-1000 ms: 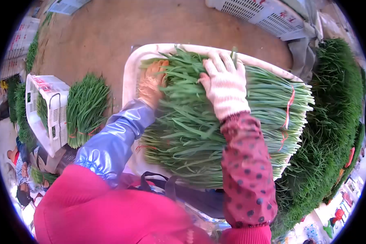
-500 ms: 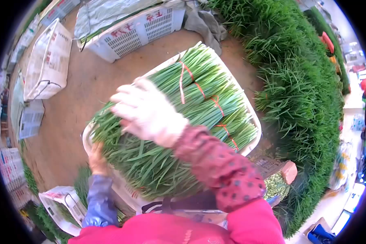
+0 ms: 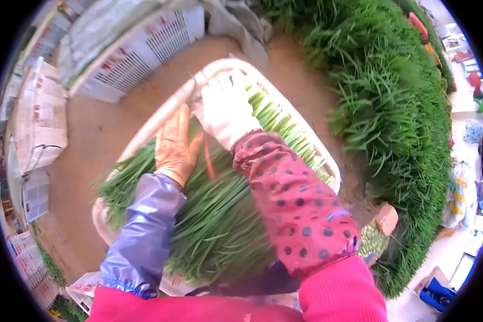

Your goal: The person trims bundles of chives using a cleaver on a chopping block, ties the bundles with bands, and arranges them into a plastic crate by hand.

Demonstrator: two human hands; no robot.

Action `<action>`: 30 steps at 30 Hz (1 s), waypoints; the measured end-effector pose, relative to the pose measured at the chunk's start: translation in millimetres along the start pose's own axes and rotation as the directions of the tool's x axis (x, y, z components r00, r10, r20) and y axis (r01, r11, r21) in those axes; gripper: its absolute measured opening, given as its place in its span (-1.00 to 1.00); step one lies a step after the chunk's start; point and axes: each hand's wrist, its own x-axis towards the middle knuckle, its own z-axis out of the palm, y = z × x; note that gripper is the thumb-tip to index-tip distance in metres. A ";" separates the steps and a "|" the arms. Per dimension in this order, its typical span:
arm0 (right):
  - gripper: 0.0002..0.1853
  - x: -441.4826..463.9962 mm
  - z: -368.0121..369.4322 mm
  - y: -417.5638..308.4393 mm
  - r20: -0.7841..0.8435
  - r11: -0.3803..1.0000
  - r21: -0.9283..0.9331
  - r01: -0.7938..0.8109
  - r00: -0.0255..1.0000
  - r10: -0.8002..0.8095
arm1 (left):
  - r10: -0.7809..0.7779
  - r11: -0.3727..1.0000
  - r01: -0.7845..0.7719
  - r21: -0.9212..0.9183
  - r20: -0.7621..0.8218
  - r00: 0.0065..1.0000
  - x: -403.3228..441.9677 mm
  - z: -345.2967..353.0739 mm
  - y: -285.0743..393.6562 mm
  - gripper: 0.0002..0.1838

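Observation:
Long flat leafy greens, which look like garlic chives point(image 3: 214, 236), fill a white plastic crate point(image 3: 145, 129) in front of me. Their pale cut ends face the upper right side, and a red band point(image 3: 209, 161) shows between my arms. My left hand point(image 3: 174, 147), in a tan glove, lies against the chives near the crate's left wall, fingers stretched and thumb apart. At the far corner my right hand point(image 3: 225, 110), in a white glove, rests over the stem ends. Its fingers are blurred, so its grip is unclear.
A tall mass of loose greens point(image 3: 392, 107) lines the right side. White crates point(image 3: 139, 53) stand at the upper left, one with a grey cloth point(image 3: 239, 27) beside it. A pink block point(image 3: 386, 219) sits at the lower right. Brown floor point(image 3: 91, 139) shows between.
My left hand has moved from the crate's near left edge up onto the chives. My right hand has shifted forward and right to the far corner. The view has tilted and moved closer.

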 end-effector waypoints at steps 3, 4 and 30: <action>-0.52 1.3 14.5 8.3 -0.026 0.992 0.123 0.004 1.000 -0.001 | -0.100 0.986 0.097 0.134 0.016 0.995 0.7 10.2 9.6 -0.12; -0.54 6.8 22.1 7.2 -0.042 0.990 0.138 -0.016 0.999 0.022 | -0.072 0.993 0.074 0.091 -0.026 0.997 5.1 18.8 -0.1 -0.13; -0.54 -247.3 -164.5 -14.3 -0.281 0.872 0.101 -0.479 0.827 0.487 | 0.337 0.933 -0.350 0.078 0.145 0.930 7.9 49.2 -31.2 -0.35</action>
